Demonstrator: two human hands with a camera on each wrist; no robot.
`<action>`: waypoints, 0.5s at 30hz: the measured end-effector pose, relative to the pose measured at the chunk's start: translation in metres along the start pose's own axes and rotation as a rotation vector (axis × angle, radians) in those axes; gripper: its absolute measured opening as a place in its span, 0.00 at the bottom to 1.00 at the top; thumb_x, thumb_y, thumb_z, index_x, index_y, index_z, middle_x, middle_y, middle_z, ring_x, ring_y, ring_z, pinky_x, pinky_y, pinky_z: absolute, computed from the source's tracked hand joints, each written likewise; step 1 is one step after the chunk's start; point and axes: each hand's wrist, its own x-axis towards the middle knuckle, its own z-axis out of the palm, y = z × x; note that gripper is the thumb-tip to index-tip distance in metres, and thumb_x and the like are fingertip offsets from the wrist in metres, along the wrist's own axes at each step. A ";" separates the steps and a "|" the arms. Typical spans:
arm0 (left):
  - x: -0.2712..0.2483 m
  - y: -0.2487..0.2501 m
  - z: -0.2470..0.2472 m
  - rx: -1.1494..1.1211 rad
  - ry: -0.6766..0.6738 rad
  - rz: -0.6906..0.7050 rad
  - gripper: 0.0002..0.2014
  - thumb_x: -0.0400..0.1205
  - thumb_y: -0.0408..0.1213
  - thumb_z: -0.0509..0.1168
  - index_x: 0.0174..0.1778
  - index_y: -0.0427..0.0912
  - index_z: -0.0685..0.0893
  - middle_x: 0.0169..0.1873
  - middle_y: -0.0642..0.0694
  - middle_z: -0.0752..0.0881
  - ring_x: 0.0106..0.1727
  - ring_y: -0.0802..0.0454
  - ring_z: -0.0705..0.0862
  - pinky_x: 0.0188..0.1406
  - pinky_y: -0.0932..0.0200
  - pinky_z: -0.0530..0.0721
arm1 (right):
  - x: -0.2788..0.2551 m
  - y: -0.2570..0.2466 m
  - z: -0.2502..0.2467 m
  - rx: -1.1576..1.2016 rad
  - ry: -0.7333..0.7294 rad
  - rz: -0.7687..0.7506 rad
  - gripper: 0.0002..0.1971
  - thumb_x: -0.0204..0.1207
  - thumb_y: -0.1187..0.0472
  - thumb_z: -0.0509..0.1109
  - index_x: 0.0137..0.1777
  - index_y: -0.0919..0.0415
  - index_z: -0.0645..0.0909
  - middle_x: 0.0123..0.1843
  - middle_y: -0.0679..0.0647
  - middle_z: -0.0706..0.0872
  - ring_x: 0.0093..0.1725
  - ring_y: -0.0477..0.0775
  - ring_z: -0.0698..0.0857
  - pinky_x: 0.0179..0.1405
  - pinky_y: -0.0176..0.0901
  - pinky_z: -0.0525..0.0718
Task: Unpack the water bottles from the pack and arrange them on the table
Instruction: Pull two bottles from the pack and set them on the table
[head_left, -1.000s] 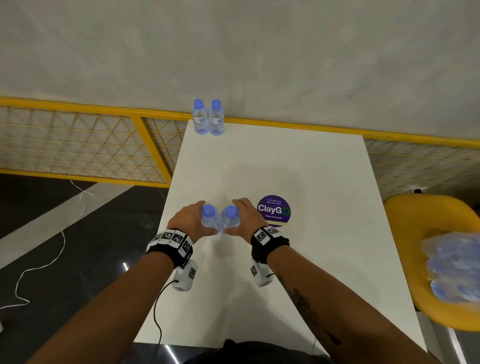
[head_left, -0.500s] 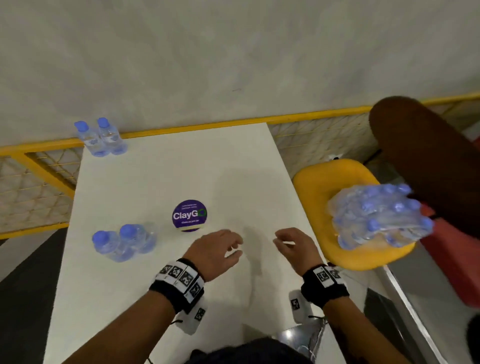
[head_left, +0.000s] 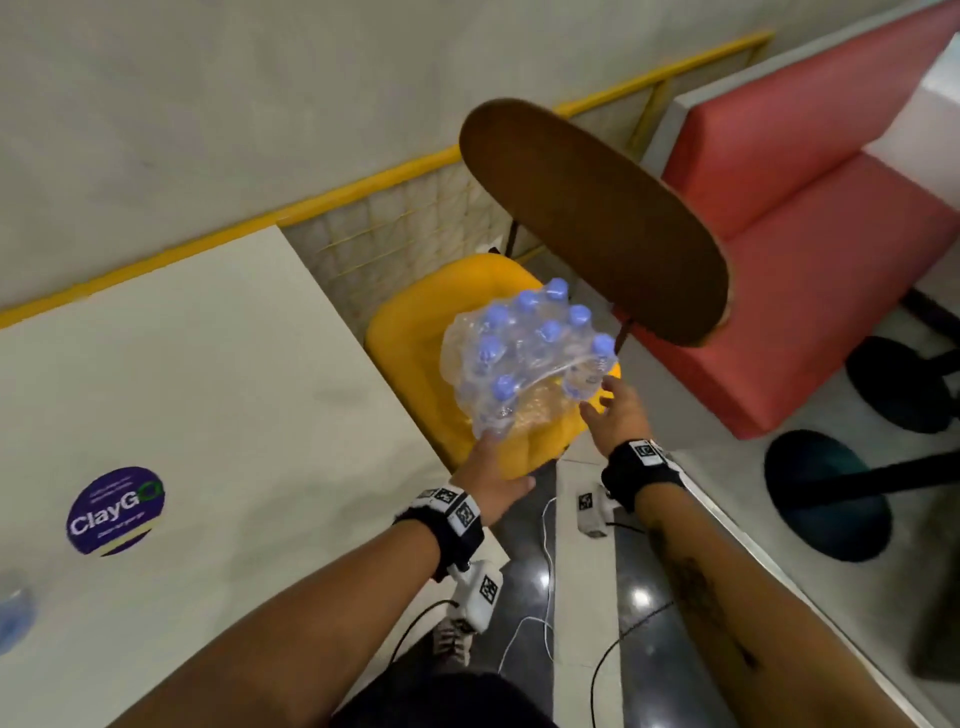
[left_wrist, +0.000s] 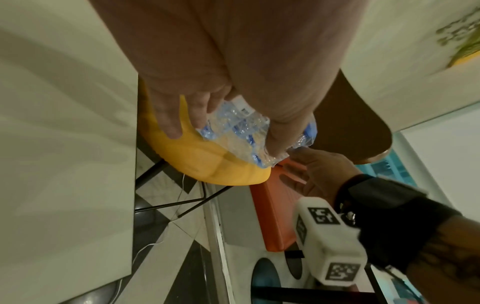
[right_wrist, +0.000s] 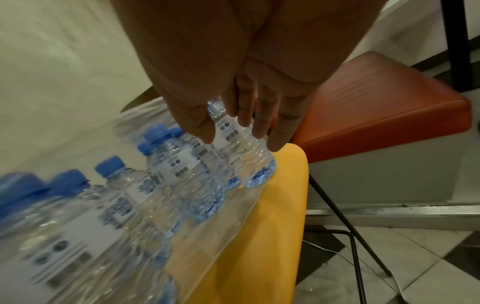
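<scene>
Two forearms reach out from the near edge of the head view, each with a black wristband carrying a white camera block. Past them, the left hand (head_left: 493, 480) lies at the near end of the pack (head_left: 524, 358) of water bottles; in the left wrist view its fingers (left_wrist: 200, 109) are spread and touch the crinkled plastic wrap, with nothing clamped. Beside it, the right hand (head_left: 615, 415) has its fingers (right_wrist: 259, 121) apart and nearly straight, their tips at the outermost bottle's (right_wrist: 244, 148) label; whether they touch it I cannot tell. Under the pack is the yellow chair (head_left: 410, 332), whose seat carries it; the bottles have blue caps and the wrap is partly open. Left of the chair stands the white bench (head_left: 208, 389) with a purple sticker (head_left: 117, 509). Farther off are a dark round tabletop (head_left: 597, 218), a red sofa (head_left: 810, 208) and a yellow railing (head_left: 363, 187) against the wall.
</scene>
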 end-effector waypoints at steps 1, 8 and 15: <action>0.006 0.000 0.006 -0.004 0.055 -0.025 0.45 0.76 0.50 0.75 0.85 0.55 0.57 0.79 0.50 0.72 0.77 0.46 0.76 0.74 0.47 0.78 | 0.009 0.003 0.000 0.002 0.001 0.005 0.31 0.78 0.56 0.74 0.79 0.56 0.68 0.74 0.55 0.77 0.69 0.56 0.81 0.62 0.56 0.84; 0.030 0.014 0.022 -0.062 0.316 -0.224 0.37 0.79 0.46 0.72 0.81 0.38 0.63 0.71 0.41 0.78 0.65 0.39 0.83 0.54 0.54 0.80 | 0.044 0.020 0.004 0.089 -0.001 0.026 0.32 0.73 0.50 0.76 0.77 0.48 0.71 0.68 0.43 0.81 0.62 0.50 0.84 0.58 0.53 0.86; 0.043 0.046 0.040 -0.346 0.360 -0.354 0.26 0.82 0.49 0.65 0.72 0.36 0.76 0.66 0.41 0.83 0.64 0.39 0.83 0.61 0.51 0.79 | 0.049 0.019 0.003 0.137 -0.035 -0.002 0.30 0.71 0.49 0.77 0.73 0.39 0.73 0.67 0.44 0.83 0.63 0.48 0.82 0.52 0.46 0.83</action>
